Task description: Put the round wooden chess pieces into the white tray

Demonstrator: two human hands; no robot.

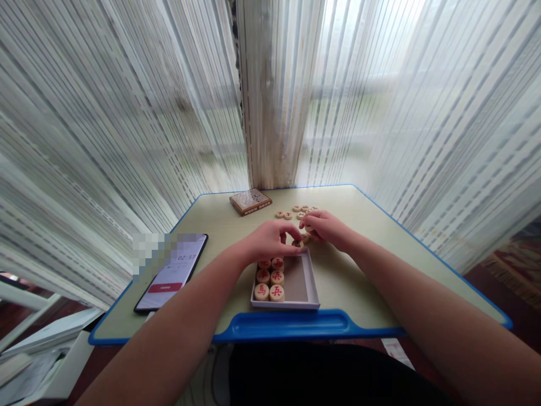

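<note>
My left hand (274, 239) pinches a round wooden Chinese chess piece (297, 244) with a dark character, over the far edge of a shallow white box (313, 279). Red-marked chess pieces (276, 277) stand in two columns along the box's left side; my left hand covers the far end of them. Beyond the box and to its right, my right hand (321, 225) has its fingers closed on another chess piece (309, 228), whose face I cannot make out. Another piece (305, 238) lies just below those fingers.
Several loose chess pieces (288, 215) lie on the table (363, 287) past my hands. A flat box lid (251, 201) sits at the back left, and a phone (173, 273) showing a timer at the left. Blue edging with a trough (291, 325) borders the near side. Striped curtains (270, 113) hang behind.
</note>
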